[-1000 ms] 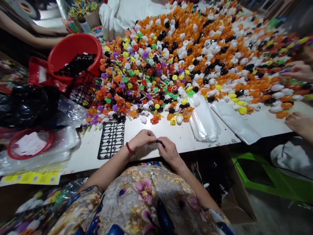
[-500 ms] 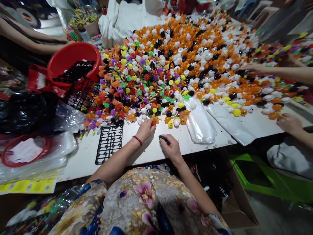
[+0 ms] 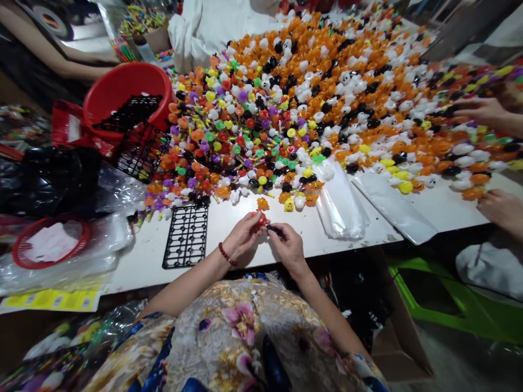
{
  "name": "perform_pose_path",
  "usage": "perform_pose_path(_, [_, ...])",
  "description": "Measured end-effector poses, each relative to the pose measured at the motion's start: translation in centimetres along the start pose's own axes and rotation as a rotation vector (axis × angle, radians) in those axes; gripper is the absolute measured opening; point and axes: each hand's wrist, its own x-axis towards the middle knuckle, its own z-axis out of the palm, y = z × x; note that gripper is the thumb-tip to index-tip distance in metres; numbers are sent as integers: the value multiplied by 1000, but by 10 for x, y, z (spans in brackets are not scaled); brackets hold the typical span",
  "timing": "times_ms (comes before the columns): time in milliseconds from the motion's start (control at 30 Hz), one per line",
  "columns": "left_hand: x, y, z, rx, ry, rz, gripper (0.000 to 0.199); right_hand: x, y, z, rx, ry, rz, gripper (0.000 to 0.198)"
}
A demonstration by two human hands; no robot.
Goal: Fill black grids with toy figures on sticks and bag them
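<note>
My left hand [image 3: 244, 235], with a beaded bracelet [image 3: 226, 253] at the wrist, is closed around a small red plastic piece [image 3: 259, 219]. Between the thumb and fingers of my right hand [image 3: 289, 245] is a small black piece [image 3: 274, 230], its exact kind unclear. The two pieces are close together over the white table [image 3: 229, 218]; I cannot tell whether they touch. Just beyond my fingers lies an orange figure [image 3: 262, 203]. A black plastic grid [image 3: 185, 237] rests flat on the table left of my hands.
A large pile of small plastic figures [image 3: 327, 81] covers the far table. Clear plastic bags [image 3: 341, 204] lie at right. A red tub [image 3: 128, 81] holding black grids and a red basket [image 3: 51, 245] are at left. Other people's hands [image 3: 480, 111] are at the right side.
My left hand has drawn back from the pile's edge with the red piece and come up beside my right hand. The right hand still holds the black piece. The view has shifted slightly.
</note>
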Motion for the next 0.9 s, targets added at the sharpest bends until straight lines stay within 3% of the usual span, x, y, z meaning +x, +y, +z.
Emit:
perform_pose_path(200, [-3, -5, 6, -27, -23, -3, 39, -2, 1, -1, 6, 13, -23, 19])
perform_pose_path(400, [-4, -4, 5, 58, -34, 0, 49, -3, 3, -4, 27, 30, 83, 21])
perform_pose_path(600, [-7, -6, 0, 267, -23, 70, 49, -2, 2, -11, 5, -66, 105, 19])
perform_pose_path(767, [-3, -7, -7, 254, -76, -56, 51, -3, 1, -16, 10, -139, 100, 18])
perform_pose_path(900, [-3, -9, -8, 255, -75, -29, 55, -2, 4, -17, 45, -161, 126, 16])
